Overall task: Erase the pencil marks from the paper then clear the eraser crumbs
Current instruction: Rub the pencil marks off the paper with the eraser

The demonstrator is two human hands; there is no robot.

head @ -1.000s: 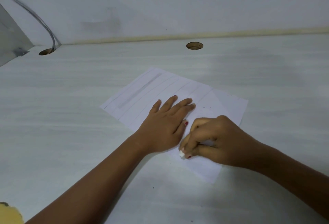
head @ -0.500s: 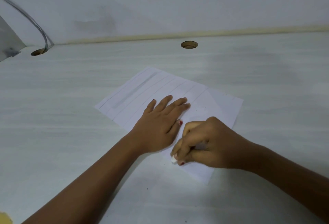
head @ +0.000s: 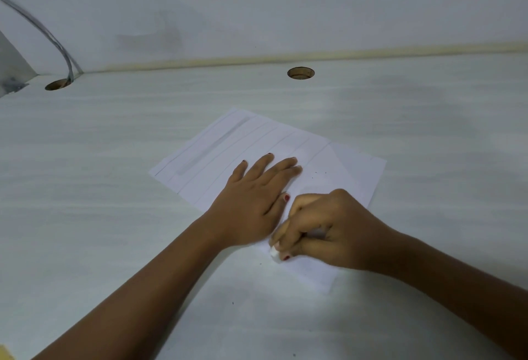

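Crowding eraser [head: 274, 252] on paper [head: 257, 138]: left hand [head: 251, 202], crumbs [head: 315, 172].

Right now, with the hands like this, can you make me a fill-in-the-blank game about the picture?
The left hand lies flat on a sheet of ____.
The right hand pinches a small white ____.
The table has ____ round holes near the wall.
Missing words: paper; eraser; two.
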